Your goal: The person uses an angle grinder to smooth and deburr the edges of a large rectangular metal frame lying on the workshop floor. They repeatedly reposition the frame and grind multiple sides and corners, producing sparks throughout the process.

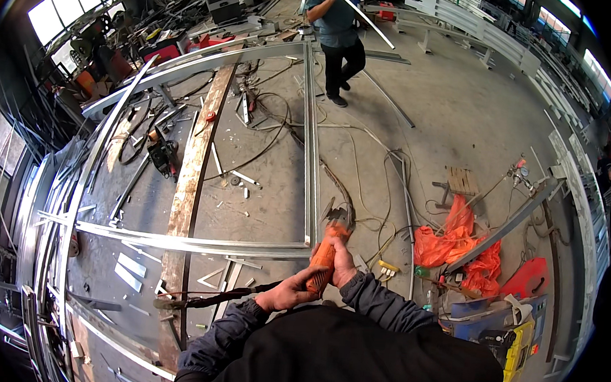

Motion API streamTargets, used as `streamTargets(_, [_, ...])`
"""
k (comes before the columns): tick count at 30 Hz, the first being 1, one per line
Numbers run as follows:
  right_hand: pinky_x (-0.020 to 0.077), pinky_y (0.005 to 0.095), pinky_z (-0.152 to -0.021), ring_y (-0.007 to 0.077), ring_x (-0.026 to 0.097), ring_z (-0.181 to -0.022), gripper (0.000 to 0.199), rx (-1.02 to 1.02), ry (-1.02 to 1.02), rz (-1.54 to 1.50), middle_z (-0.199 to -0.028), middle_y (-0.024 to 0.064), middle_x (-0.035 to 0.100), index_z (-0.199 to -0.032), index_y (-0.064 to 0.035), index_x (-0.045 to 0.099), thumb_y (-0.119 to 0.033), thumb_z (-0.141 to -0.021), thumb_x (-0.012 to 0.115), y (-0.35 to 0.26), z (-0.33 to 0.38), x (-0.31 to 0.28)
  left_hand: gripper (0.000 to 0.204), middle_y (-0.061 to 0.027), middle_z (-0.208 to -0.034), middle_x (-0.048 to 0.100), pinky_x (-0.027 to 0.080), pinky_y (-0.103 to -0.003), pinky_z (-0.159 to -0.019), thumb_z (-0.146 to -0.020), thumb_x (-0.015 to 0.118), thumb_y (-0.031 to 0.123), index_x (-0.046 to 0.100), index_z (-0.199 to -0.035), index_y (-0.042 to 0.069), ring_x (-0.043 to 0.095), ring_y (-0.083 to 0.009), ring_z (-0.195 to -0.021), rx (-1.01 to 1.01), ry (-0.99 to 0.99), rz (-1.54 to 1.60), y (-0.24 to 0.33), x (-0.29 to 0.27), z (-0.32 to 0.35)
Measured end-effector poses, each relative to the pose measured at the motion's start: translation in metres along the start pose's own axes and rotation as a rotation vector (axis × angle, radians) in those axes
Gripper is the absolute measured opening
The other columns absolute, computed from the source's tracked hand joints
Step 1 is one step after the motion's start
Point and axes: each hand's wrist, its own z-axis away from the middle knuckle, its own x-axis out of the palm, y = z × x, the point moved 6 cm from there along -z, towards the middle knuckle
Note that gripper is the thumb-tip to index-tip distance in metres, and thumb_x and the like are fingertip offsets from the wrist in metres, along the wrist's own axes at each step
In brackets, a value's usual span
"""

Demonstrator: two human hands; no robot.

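Note:
Both my hands are closed on an orange angle grinder (325, 256), held in front of my body with its guarded head pointing away from me. My left hand (286, 290) wraps the rear end of the body, where a dark cable leads off to the left. Farther forward, my right hand (343, 263) grips the body from the right side. The grinder's head lies just right of the near right corner of a welded metal frame (194, 244); whether they touch, I cannot tell.
A wooden plank (201, 147) runs beneath the frame. Cables and metal offcuts litter the floor. Orange plastic sheeting (469, 250) and a yellow-and-blue toolbox (519, 348) lie to my right. Ahead, another person (338, 35) carries a long white bar (368, 20).

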Motion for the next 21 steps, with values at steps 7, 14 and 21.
streamTargets(7, [0.0588,0.0417,-0.067,0.0261,0.068,-0.074,0.033,0.034,0.053,0.072,-0.085,0.0103,0.066,-0.108,-0.0047,0.058,-0.032,-0.091,0.068,0.026,-0.026,0.026,0.072,-0.0064,-0.138,0.051,0.043,-0.031,-0.105,-0.095,0.068,0.001,0.032,-0.157,0.010,0.050,-0.0145,-0.123,0.070,0.010,-0.039,-0.009,-0.028,0.027])
streamTargets(14, [0.0591,0.0446,-0.074,0.0277,0.068,-0.078,0.034,0.059,0.068,0.137,-0.090,0.0127,0.068,-0.111,-0.0037,0.057,-0.033,-0.094,0.064,0.089,-0.063,0.078,0.077,-0.0086,-0.146,0.047,0.041,-0.031,-0.108,-0.096,0.068,0.003,0.027,-0.161,0.008,0.048,-0.0162,-0.127,0.054,0.014,-0.069,0.002,-0.087,0.093])
streamTargets(21, [0.0580,0.0441,-0.077,0.0282,0.068,-0.082,0.035,0.079,0.115,0.124,-0.091,0.0130,0.068,-0.111,-0.0042,0.057,-0.034,-0.094,0.063,0.158,-0.095,0.120,0.083,-0.0089,-0.149,0.045,0.042,-0.032,-0.108,-0.095,0.070,0.003,0.023,-0.163,0.008,0.047,-0.0150,-0.129,0.072,-0.042,-0.026,0.013,-0.147,0.160])
